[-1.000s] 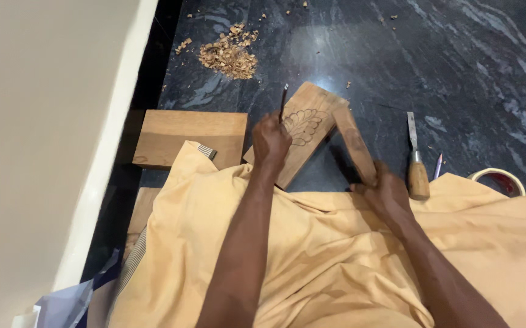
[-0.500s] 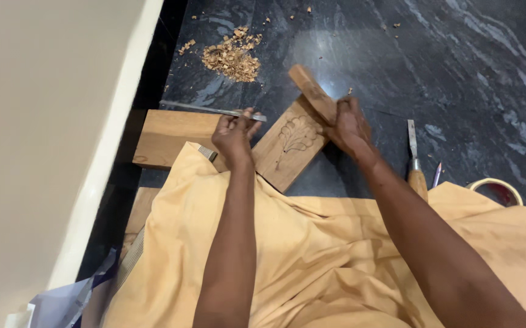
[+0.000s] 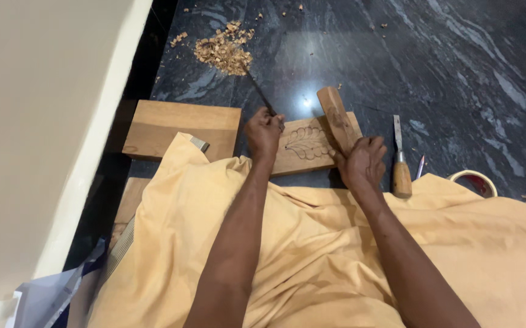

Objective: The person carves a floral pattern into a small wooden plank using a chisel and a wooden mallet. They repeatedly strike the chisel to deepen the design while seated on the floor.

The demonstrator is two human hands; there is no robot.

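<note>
While the left hand [image 3: 264, 130] is clenched round a thin chisel [image 3: 258, 90] slanting away toward the far shavings pile [image 3: 223, 51], the right hand [image 3: 363, 163] grips a wooden mallet [image 3: 337, 118] by its near end. Both work over the carved board [image 3: 305, 144], which lies flat on the dark stone floor [image 3: 457, 67] just beyond the yellow cloth [image 3: 311, 255]. That board looks stiff, fairly heavy, best lifted by its edges. No packages or labels show; a tape roll [image 3: 474, 180] sits far right.
</note>
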